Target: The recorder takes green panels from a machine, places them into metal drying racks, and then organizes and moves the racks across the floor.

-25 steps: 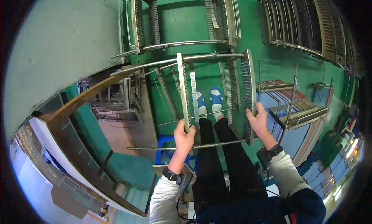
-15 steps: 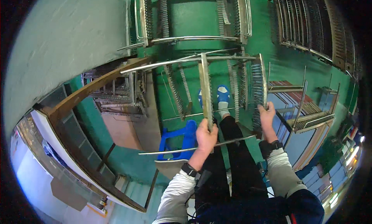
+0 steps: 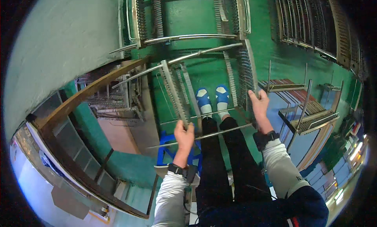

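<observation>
A metal rack with toothed side bars joined by thin rods hangs between my hands. My left hand (image 3: 184, 137) is closed around the near end of its left toothed bar (image 3: 175, 95). My right hand (image 3: 260, 107) grips the near part of the right toothed bar (image 3: 247, 68), fingers wrapped over its outer edge. A long far rod (image 3: 212, 50) crosses both bars and sticks out past the left one. The near rod (image 3: 220, 132) passes over my legs. More toothed strips (image 3: 229, 74) show beneath, within the frame.
Another toothed rack (image 3: 192, 37) stands just beyond. Several racks (image 3: 306, 22) are lined up at the upper right. Panels with a wire-frame rack (image 3: 308, 127) stand to the right. A blue stool (image 3: 161, 154), a wooden frame (image 3: 94, 87) and piled racks (image 3: 118, 99) lie left.
My left hand has moved left with the left toothed bar, widening the gap between the two bars. My right hand and its bar have shifted slightly left and away.
</observation>
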Available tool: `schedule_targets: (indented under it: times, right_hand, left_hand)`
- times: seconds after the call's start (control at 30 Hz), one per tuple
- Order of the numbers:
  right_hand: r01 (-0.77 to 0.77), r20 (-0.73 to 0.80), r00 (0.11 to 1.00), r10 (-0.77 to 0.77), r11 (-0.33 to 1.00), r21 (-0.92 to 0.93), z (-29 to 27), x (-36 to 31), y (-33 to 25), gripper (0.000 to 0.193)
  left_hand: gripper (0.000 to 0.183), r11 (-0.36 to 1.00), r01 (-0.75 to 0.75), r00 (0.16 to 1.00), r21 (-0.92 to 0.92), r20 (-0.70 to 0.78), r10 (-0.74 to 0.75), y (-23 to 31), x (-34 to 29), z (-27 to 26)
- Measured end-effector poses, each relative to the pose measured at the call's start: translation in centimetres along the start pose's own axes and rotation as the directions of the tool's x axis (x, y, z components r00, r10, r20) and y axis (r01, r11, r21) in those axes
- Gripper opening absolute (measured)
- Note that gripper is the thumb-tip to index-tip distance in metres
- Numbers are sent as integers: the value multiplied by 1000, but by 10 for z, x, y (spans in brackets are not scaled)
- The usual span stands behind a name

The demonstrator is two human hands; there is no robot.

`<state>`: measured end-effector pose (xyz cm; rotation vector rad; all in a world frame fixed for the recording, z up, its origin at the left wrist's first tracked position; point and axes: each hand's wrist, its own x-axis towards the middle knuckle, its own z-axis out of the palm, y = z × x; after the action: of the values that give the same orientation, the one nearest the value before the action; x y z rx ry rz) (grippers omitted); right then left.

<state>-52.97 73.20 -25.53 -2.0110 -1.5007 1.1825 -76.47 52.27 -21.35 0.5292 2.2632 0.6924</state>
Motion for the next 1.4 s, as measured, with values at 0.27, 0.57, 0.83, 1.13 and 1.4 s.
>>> schedule_targets:
  times: [0.27, 0.57, 0.83, 1.13, 1.4]
  right_hand:
    - [79, -8, 997, -79, 997, 0, 42, 7, 33, 47]
    - [131, 19, 991, -134, 915, -380, 65, 37, 76, 49]
    - [100, 181, 983, -17, 884, -456, 57, 62, 82, 48]
    - [-155, 22, 988, 155, 988, 4, 49, 113, 97, 48]
    - [-534, 219, 833, 507, 841, 84, 43, 119, 104, 56]
  left_hand:
    - [32, 993, 31, 999, 114, 28, -34, -69, 48, 16]
    - [30, 981, 31, 998, 194, -55, -20, -96, 58, 52]
    - [35, 988, 153, 988, -31, 1, -153, -84, 74, 45]
    - [78, 880, 409, 895, -242, -79, -438, -101, 153, 26]
    - [66, 757, 576, 811, -309, 98, -577, -95, 168, 20]
